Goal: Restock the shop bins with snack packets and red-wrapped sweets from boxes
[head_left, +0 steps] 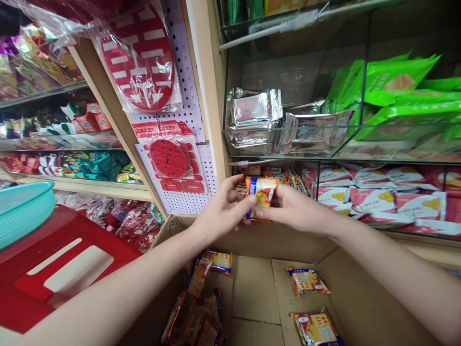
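Above the far wall of a cardboard box (pixel 257 288), my two hands meet around one orange, blue and yellow snack packet (pixel 264 190). My left hand (pixel 232 204) grips it from the left, the thumb across its front. From the right, my right hand (pixel 293 206) pinches its other edge. Just behind them is a shelf bay with several similar packets (pixel 291 177). Inside the box, one packet (pixel 309 280) and another packet (pixel 317 328) lie on the right; a pile of packets (pixel 201 307) is on the left, partly shadowed.
Silver packets (pixel 255 108) and green packets (pixel 403 101) fill the glass shelf above. Pink-and-white packets (pixel 374 199) sit to the right. A red plastic stool (pixel 21 259) bearing a teal basket (pixel 25 209) stands left. Red decorations (pixel 144 62) hang on a pegboard.
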### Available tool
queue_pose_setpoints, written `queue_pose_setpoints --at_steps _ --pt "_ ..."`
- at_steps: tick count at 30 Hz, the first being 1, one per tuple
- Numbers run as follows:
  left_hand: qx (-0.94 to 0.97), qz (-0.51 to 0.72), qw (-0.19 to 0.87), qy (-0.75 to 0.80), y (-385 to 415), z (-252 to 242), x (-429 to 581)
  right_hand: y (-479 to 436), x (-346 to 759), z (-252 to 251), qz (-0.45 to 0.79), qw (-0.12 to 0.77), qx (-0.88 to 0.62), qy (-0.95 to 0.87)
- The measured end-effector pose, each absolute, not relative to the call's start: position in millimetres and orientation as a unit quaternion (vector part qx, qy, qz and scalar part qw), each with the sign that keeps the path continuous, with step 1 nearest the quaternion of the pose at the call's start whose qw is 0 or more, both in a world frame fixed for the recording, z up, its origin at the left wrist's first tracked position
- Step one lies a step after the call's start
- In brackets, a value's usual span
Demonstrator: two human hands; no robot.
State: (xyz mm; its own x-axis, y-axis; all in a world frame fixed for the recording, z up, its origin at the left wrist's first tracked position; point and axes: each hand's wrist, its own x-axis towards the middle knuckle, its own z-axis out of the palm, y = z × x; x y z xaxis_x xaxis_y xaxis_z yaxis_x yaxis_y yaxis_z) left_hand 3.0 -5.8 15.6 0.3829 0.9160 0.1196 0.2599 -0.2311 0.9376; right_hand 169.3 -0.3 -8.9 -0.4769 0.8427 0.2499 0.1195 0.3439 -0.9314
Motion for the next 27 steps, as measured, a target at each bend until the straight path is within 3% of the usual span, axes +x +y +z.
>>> queue_pose_setpoints --at_steps 3,6,10,15,21,27 --pt "0.743 0.366 0.371 0.420 -2 17 -1 -4 171 -9 0.426 0.341 -0.341 -0.765" --pt "0.741 0.366 0.372 0.422 3 15 -4 -4 173 -5 0.473 0.321 -0.369 -0.732" --pt "0.698 0.366 0.417 0.452 10 14 -6 3 184 1 0.497 0.373 -0.447 -0.643" --pt "0.747 0.298 0.358 0.473 11 9 -6 25 200 -7 0.512 0.463 -0.469 -0.551" --pt "0.833 0.231 0.224 0.451 10 0 -5 78 193 -22 0.330 0.504 -0.543 -0.585" --pt "0.852 0.213 0.170 0.447 9 0 -8 121 177 -22 0.133 0.361 -0.673 -0.631"
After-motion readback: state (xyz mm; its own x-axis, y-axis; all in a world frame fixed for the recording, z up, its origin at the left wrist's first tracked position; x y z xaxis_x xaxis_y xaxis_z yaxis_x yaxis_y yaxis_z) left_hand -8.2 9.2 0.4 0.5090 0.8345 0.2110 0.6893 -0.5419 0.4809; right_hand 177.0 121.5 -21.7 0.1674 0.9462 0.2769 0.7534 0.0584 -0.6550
